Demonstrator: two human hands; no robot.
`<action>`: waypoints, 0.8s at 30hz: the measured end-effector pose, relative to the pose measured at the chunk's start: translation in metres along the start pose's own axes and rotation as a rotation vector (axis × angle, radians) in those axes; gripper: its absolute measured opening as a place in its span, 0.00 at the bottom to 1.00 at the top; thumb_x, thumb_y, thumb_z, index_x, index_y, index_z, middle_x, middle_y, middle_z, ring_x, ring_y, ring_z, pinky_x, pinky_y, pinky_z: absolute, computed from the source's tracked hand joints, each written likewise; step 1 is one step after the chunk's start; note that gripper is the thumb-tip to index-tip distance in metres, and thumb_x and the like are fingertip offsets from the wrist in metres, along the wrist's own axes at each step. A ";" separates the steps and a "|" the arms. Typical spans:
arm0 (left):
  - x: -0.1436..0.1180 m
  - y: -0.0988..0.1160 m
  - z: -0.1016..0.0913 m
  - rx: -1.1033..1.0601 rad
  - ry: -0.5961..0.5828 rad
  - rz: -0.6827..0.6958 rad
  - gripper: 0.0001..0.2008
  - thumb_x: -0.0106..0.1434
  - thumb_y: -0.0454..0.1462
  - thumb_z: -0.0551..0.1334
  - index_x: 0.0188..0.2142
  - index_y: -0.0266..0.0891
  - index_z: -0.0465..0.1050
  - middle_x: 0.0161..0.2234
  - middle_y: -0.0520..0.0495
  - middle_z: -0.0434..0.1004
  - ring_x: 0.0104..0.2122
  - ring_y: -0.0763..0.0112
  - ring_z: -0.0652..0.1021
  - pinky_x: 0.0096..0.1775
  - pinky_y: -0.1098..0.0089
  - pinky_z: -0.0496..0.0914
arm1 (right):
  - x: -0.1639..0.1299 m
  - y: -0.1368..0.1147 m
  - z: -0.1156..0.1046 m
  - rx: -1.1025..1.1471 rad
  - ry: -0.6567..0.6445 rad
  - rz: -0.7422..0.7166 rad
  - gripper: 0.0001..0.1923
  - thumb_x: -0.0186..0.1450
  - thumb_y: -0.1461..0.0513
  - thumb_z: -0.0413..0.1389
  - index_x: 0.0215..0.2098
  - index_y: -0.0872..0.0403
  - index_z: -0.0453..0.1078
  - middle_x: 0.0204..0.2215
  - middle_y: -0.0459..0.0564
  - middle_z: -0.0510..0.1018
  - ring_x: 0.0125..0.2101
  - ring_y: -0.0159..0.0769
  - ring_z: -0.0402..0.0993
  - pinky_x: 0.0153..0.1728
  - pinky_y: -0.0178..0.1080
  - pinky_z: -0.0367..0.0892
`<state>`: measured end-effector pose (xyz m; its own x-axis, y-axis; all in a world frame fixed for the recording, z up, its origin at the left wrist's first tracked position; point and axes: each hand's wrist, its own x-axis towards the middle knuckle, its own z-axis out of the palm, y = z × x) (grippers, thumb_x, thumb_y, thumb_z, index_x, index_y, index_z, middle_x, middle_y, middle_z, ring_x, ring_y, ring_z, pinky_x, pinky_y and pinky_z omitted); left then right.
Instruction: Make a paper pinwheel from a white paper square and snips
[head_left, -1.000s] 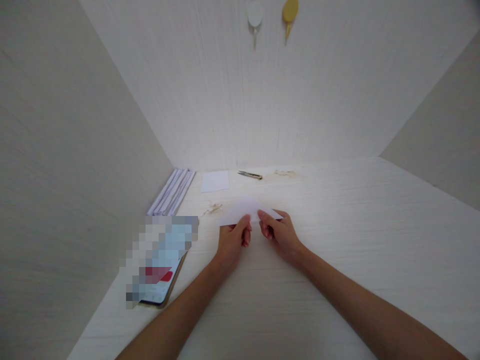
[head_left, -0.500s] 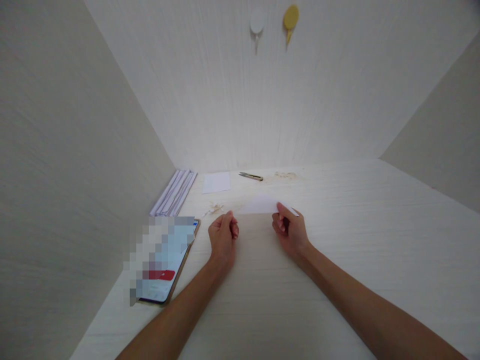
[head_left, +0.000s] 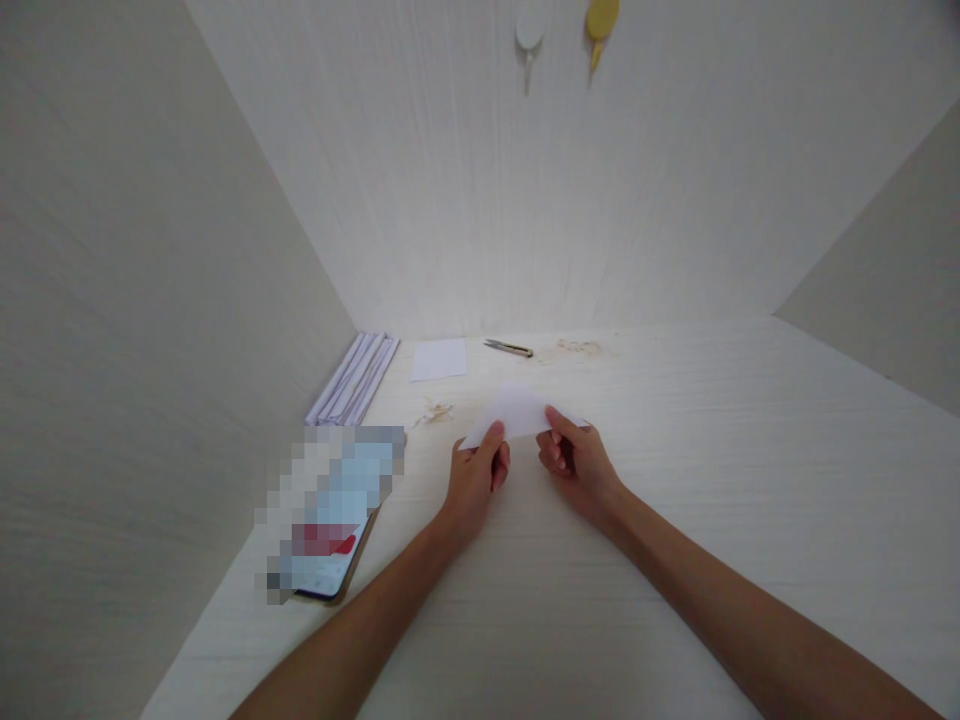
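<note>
A white folded sheet of paper (head_left: pixel 517 412) is held just above the pale wooden desk (head_left: pixel 675 480). My left hand (head_left: pixel 474 482) pinches its near left edge between thumb and fingers. My right hand (head_left: pixel 576 464) pinches the near right edge. The two hands sit close together, a little apart, near the middle of the desk.
A phone (head_left: pixel 330 510) lies at the left. A stack of white papers (head_left: pixel 354 378) leans along the left wall. A small white sheet (head_left: pixel 439 359), a pair of snips (head_left: pixel 510 348) and some shavings (head_left: pixel 433 412) lie farther back. Two hooks (head_left: pixel 529 32) hang on the rear wall.
Half a second ago only my right hand held the paper and my left was a closed fist beside it. My left hand has moved back and gripped the paper's left edge.
</note>
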<state>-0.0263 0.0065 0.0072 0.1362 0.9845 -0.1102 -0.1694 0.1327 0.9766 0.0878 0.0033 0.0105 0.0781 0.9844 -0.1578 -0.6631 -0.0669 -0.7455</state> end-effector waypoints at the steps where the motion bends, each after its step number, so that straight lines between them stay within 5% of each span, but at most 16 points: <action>1: 0.000 0.000 0.000 0.010 -0.001 0.003 0.22 0.52 0.49 0.55 0.10 0.37 0.57 0.06 0.58 0.51 0.09 0.83 0.53 0.16 0.73 0.44 | 0.000 0.000 0.000 -0.004 0.009 0.005 0.20 0.46 0.57 0.60 0.07 0.56 0.56 0.03 0.39 0.57 0.06 0.19 0.46 0.10 0.30 0.38; 8: -0.003 -0.004 0.002 0.139 -0.103 0.010 0.25 0.53 0.52 0.51 0.08 0.38 0.56 0.07 0.57 0.51 0.11 0.81 0.54 0.18 0.72 0.47 | -0.004 0.013 0.004 -0.328 -0.103 -0.037 0.21 0.46 0.56 0.60 0.06 0.56 0.58 0.04 0.40 0.59 0.07 0.21 0.51 0.11 0.31 0.42; 12: -0.003 -0.007 0.001 0.147 -0.160 0.018 0.26 0.55 0.51 0.50 0.08 0.39 0.54 0.07 0.56 0.50 0.12 0.81 0.55 0.18 0.72 0.48 | -0.004 0.016 0.003 -0.317 -0.150 -0.067 0.22 0.50 0.56 0.58 0.05 0.56 0.56 0.03 0.39 0.56 0.08 0.20 0.49 0.12 0.31 0.42; 20: 0.006 0.002 -0.011 -0.180 0.092 0.109 0.22 0.53 0.45 0.55 0.11 0.39 0.49 0.07 0.60 0.44 0.10 0.83 0.48 0.17 0.72 0.42 | 0.012 -0.010 -0.015 0.077 0.058 -0.157 0.21 0.52 0.60 0.56 0.08 0.55 0.51 0.04 0.37 0.52 0.08 0.20 0.42 0.10 0.31 0.36; 24: 0.004 0.000 -0.011 -0.107 0.038 0.109 0.22 0.55 0.47 0.54 0.11 0.39 0.51 0.08 0.59 0.46 0.11 0.82 0.49 0.17 0.72 0.44 | 0.008 -0.001 -0.010 -0.103 -0.102 -0.121 0.24 0.53 0.51 0.54 0.08 0.55 0.55 0.05 0.39 0.56 0.08 0.21 0.46 0.11 0.32 0.37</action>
<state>-0.0363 0.0119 0.0049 0.0749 0.9971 -0.0137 -0.2842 0.0345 0.9581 0.0967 0.0099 0.0036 0.0732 0.9973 0.0001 -0.5729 0.0422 -0.8185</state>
